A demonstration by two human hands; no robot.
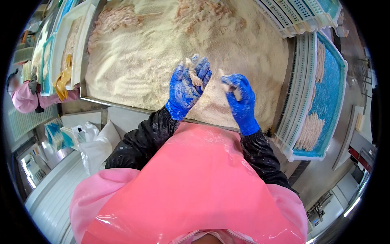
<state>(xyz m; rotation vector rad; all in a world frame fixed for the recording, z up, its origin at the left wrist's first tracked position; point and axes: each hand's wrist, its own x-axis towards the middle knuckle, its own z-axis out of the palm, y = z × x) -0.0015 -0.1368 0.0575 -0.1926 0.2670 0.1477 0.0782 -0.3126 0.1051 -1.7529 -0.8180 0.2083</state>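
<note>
My left hand [187, 90], in a blue glove caked with crumbs, is turned palm up above a wide bed of pale crumbs [138, 81]. Across its palm and fingers lies a crumb-coated strip of meat [196, 78], which it holds. To its right, my right hand [242, 101] has its gloved fingers curled around another small crumb-coated piece [237, 94], partly hidden by them. Two heaps of pinkish raw meat strips, one at the far left [118, 18] and one at the far middle [207, 16], rest on the crumbs.
At right, a blue-lined tray [331, 97] bearing rows of coated strips sits on stacked crates [298, 93]. More white slotted crates [298, 16] stand far right. A yellow glove [64, 79] hangs over a white bin [77, 36] at left, near another person [26, 99]. The metal rim [118, 105] borders the crumbs.
</note>
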